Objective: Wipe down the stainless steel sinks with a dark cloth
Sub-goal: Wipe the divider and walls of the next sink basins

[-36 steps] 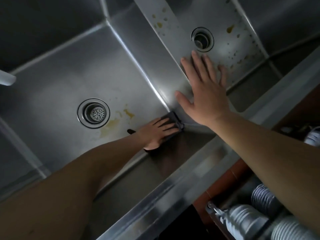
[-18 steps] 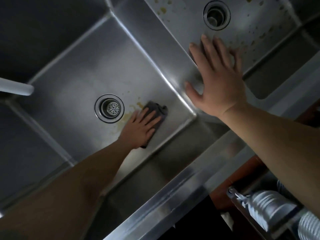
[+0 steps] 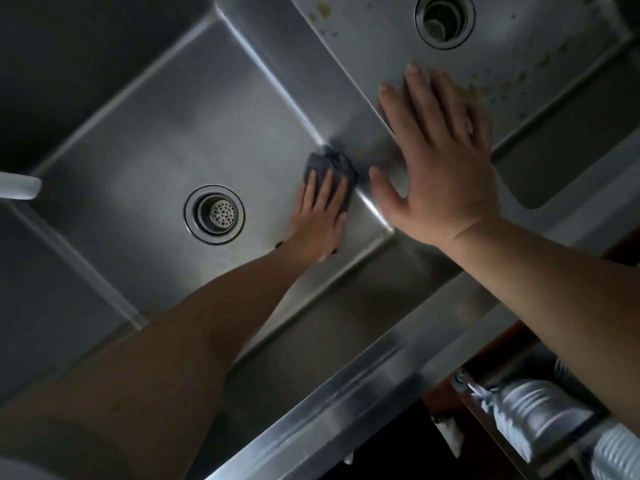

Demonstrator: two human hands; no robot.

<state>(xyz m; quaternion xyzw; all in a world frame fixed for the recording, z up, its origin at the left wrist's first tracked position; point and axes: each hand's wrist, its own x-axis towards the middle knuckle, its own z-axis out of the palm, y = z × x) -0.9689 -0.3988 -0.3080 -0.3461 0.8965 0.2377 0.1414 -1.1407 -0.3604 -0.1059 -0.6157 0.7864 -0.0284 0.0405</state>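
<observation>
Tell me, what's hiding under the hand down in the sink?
A dark cloth pokes out beyond the left hand, on the sink floor. The part beneath the palm is covered.

Dark, perhaps navy cloth (image 3: 327, 163), silver sink (image 3: 156, 133)

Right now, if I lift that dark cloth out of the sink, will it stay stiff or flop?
Probably flop: the dark cloth is bunched in soft folds under the flat fingers of the left hand. It looks thin, so it is likely light. On the smooth steel sink it should slide easily when pushed.
</observation>
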